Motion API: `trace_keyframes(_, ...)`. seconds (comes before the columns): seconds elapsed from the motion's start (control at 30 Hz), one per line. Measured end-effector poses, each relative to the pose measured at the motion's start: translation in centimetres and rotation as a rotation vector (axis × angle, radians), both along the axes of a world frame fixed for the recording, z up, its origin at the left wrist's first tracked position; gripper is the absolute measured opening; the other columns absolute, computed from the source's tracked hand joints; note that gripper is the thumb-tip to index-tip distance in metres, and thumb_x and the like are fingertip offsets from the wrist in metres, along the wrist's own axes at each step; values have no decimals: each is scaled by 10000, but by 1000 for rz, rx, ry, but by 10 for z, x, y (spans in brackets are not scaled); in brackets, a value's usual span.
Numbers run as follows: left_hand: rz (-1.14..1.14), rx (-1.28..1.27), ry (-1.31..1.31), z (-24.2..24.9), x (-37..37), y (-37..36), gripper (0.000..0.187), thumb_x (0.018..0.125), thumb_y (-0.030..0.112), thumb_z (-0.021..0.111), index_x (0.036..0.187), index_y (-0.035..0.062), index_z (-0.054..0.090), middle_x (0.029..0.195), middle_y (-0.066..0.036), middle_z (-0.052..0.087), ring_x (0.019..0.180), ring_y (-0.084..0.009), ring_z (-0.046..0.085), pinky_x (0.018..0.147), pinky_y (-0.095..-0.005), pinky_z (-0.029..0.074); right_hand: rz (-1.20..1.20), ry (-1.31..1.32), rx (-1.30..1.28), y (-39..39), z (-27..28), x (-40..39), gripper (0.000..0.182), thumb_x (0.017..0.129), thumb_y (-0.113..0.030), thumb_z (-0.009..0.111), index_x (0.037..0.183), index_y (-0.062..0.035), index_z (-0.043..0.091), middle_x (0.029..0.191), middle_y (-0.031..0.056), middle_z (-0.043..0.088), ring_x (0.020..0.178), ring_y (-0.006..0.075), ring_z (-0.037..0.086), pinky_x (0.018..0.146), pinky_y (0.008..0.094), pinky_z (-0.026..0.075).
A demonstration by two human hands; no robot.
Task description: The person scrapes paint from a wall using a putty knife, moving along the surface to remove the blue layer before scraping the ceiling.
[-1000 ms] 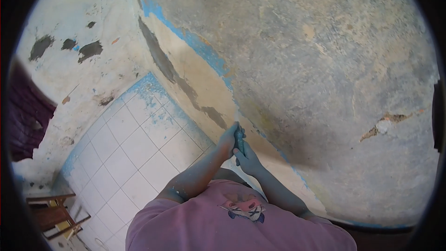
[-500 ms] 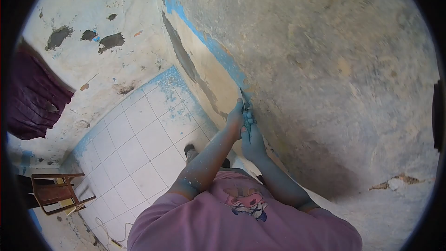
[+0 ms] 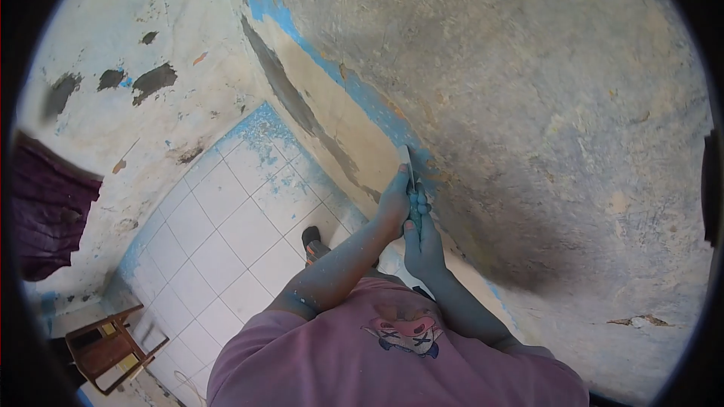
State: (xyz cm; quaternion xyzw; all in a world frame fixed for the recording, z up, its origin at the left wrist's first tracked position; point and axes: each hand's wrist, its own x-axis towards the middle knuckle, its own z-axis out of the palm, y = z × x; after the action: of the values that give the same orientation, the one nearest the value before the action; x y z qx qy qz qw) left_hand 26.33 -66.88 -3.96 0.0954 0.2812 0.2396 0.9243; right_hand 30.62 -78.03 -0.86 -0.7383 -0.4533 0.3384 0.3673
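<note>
Both my hands are closed together around a scraper, whose thin flat metal blade juts out beyond the fingers. My left hand grips it from the left, with the thumb lying up along the blade. On the other side, my right hand wraps the lower end, and the fingers cover most of the handle. The blade is at the lower edge of a strip of blue paint on the wall; whether its tip touches cannot be made out. Blue-grey dust coats both hands and forearms.
A white tiled floor with blue flakes lies below left. A wooden chair stands at lower left, under a purple curtain. The left wall has dark chipped patches. My shoe shows beside my left forearm.
The view has turned slightly, so the curtain and chair sit lower. Both hands, still on the scraper, appear a little further right and lower, and more of the blade shows.
</note>
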Motion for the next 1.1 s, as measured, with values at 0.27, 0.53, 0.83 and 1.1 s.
trace_keyframes(0.27, -134, 256, 146, -8, -3, -7, 474, 947, 481, 326, 971, 60, 542, 787, -33, 547, 651, -130, 543, 596, -269, 458, -105, 0, -18, -7, -3, -14, 556, 899, -123, 398, 1399, 2, 191, 1211, 244, 506, 997, 358, 573, 839, 347, 444)
trace_keyframes(0.53, -94, -35, -16, 32, -17, 35, 408, 927, 509, 364, 876, 122, 484, 640, -40, 489, 543, -167, 501, 523, -289, 433, -98, -110, -8, 39, 30, -28, 500, 904, -130, 395, 1359, 29, 260, 1214, 236, 496, 1060, 326, 530, 880, 341, 407)
trace_keyframes(0.83, -206, -141, -91, 29, -30, 56, 409, 925, 514, 369, 889, 127, 497, 643, -40, 492, 536, -167, 498, 584, -323, 471, -168, -200, 11, 54, 31, -44, 548, 909, -161, 398, 1390, 15, 200, 1139, 262, 544, 915, 355, 602, 785, 363, 463)
trace_keyframes(1.1, -310, -106, -92, 21, -30, 46, 427, 926, 518, 361, 875, 115, 491, 624, -40, 473, 544, -162, 493, 592, -310, 466, -200, -314, 125, 45, 21, -54, 544, 912, -178, 406, 1373, 41, 218, 1070, 298, 556, 796, 380, 614, 669, 388, 470)
